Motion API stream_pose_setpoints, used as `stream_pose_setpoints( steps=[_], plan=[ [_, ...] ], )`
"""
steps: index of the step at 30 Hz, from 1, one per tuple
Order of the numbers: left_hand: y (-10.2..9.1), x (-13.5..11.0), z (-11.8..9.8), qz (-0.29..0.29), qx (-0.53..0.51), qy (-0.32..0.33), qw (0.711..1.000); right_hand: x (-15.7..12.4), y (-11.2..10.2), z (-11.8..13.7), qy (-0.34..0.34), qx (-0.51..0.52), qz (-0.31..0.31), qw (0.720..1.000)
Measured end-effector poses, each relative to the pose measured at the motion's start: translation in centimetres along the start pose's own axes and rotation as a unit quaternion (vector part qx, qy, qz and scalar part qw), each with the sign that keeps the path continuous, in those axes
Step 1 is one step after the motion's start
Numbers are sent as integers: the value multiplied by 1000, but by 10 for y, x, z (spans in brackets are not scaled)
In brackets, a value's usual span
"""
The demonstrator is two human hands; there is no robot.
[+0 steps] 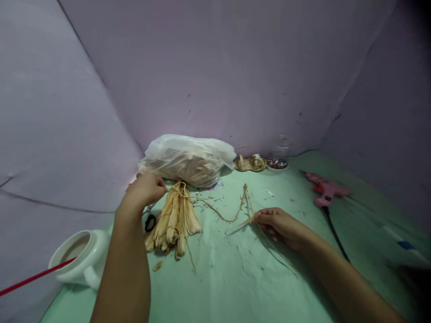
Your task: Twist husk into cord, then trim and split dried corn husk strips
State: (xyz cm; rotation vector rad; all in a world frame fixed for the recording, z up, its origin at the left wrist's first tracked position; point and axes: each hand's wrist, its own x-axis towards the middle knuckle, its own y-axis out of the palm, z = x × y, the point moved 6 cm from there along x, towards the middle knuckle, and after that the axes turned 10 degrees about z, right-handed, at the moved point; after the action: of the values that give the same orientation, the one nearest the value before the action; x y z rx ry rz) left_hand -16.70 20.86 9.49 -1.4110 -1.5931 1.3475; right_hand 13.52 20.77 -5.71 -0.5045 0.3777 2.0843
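Note:
A bundle of dried, straw-coloured husk strips (173,220) lies on the green surface, gathered at its far end. At that end, my left hand (146,190) is closed in a pinch on a thin twisted cord (218,214). The cord runs right in a loose curve and rises to a bend. Beside the bend, my right hand (281,226) is closed on a pale fibre strip (247,222), its fingers partly hidden underneath. Thin strands trail below this hand. Black-handled scissors (150,222) show partly between my left wrist and the bundle.
A filled clear plastic bag (188,159) lies against the back wall. Right of it are a woven piece (251,163) and a container of small coloured bits (277,163). A pink glue gun (326,190) lies far right. A white pot (84,255) with a red stick stands left.

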Motion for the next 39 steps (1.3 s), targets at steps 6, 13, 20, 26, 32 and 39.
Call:
stream_pose_setpoints(
  steps=[6,13,20,26,32,39],
  plan=[
    [3,-10,-18,27,53,11,998,0,1,-1,4,-8,11,1000],
    [43,-20,-33,105,133,65,983,0,0,-2,-4,7,16,1000],
    [96,-71,-43,192,173,270,927,0,-1,-1,2,7,5,1000],
    [118,-94,-39,171,248,327,896,-3,1,4,-14,12,8,1000],
    [103,-98,-65,160,68,376,910,1,-1,3,-24,12,0,1000],
    [122,-48,-125,181,-291,159,926,2,-2,2,-44,19,-4,999]
  ],
)
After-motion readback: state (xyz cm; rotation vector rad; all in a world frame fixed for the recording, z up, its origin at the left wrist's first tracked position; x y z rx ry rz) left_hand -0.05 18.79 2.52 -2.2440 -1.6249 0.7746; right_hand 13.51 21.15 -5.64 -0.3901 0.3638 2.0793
